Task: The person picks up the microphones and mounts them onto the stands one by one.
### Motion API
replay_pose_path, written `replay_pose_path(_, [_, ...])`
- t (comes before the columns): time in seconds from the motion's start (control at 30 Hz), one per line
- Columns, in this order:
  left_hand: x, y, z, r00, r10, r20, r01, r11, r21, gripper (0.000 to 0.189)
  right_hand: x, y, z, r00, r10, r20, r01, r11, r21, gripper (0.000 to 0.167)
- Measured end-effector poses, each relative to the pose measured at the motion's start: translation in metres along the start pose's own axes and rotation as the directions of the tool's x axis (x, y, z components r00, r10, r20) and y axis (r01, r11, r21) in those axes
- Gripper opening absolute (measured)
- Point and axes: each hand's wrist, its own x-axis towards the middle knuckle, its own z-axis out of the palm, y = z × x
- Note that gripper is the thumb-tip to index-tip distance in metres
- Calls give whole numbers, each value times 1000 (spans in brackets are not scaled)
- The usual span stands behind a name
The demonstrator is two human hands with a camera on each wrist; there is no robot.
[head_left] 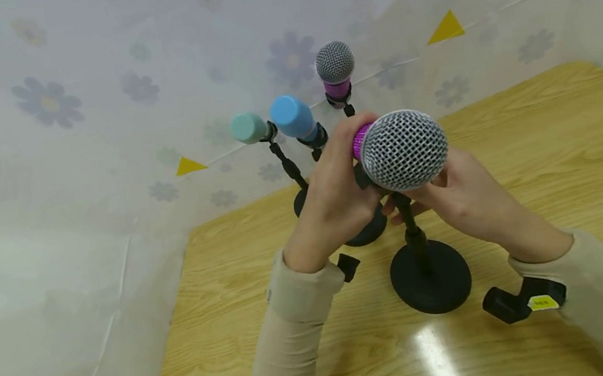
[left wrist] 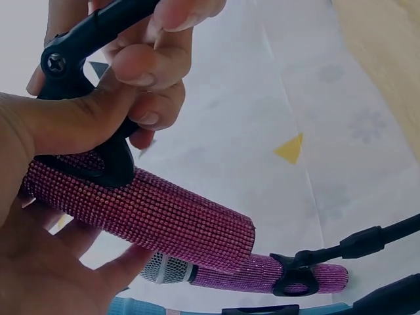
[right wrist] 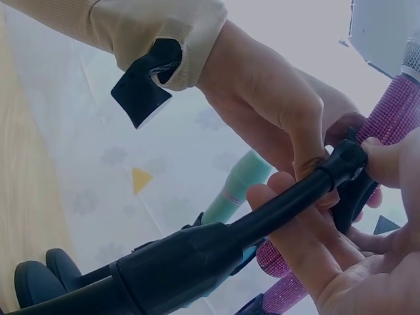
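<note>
A microphone with a silver mesh head [head_left: 404, 150] and pink rhinestone-covered body [left wrist: 164, 216] sits in a black clip [left wrist: 118, 161] atop a black stand. My left hand [head_left: 333, 193] grips the microphone, its thumb across the clip and fingers beneath the body. With thumb and fingers, my right hand [head_left: 469, 195] holds the top of the stand [right wrist: 282, 207], at the joint below the clip. The stand's round base [head_left: 431, 278] is on the table. Part of the microphone body is hidden by the left hand in the head view.
Behind my left hand stand more microphones on black stands: a mint-green one [head_left: 249, 128], a blue one [head_left: 293, 117] and a purple one with a mesh head [head_left: 334, 63]. The wooden table [head_left: 225, 304] meets a flower-patterned sheet [head_left: 108, 174] hung behind and at left.
</note>
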Motion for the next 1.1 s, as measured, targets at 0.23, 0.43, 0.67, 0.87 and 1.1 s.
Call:
replay_pose_path(0.23, [-1,2,-2,999,-45,18,44,999,25,74,1,1,4,1000,13,-12,-12,1000,12,31])
replay_pose_path(0.43, [-4,1,-3,997,-75,10,75,997,2,70,3,4,8,1000,-12,-2,12,996,87,37])
replay_pose_path(0.67, [-3,0,-4,998,-58,8,58,998,33,70,4,5,9,999,-37,-12,38,995,96,36])
replay_pose_path(0.87, [-4,-2,-5,1000,-30,0,30,998,47,66,3,7,10,999,-53,-11,54,993,102,38])
replay_pose_path(1.1, [-5,-2,-3,999,-50,6,50,998,37,64,3,9,10,998,-65,-9,66,993,102,42])
